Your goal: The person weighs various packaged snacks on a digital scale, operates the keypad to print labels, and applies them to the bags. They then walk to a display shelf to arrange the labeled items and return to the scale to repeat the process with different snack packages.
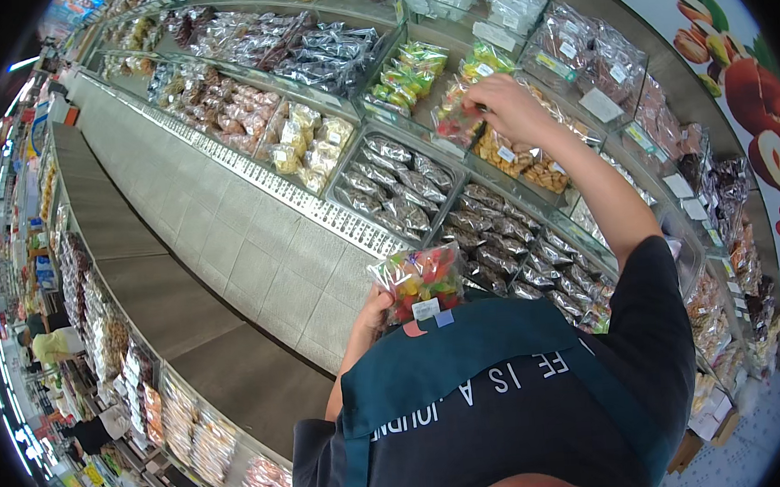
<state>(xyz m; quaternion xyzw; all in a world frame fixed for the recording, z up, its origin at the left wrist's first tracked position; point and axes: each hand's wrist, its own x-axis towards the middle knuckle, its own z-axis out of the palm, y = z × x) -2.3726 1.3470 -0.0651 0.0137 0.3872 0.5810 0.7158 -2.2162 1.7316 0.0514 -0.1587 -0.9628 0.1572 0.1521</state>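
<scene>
My left hand holds a clear plastic bag of multicoloured gummy candy by its side, close to my apron. The bag bears a white label. My right hand reaches over a glass divider into a shelf bin. Its fingers are curled on another clear bag of red and green candy, and the palm side is hidden. Green and yellow candy bags lie left of that hand. Bags of golden-brown snacks lie just below it.
A clear tray holds dark wrapped packs. Glass dividers separate the bins. Bagged nuts and dried goods fill bins farther left. A perforated metal strip edges the tiled ledge. Other people stand at far left.
</scene>
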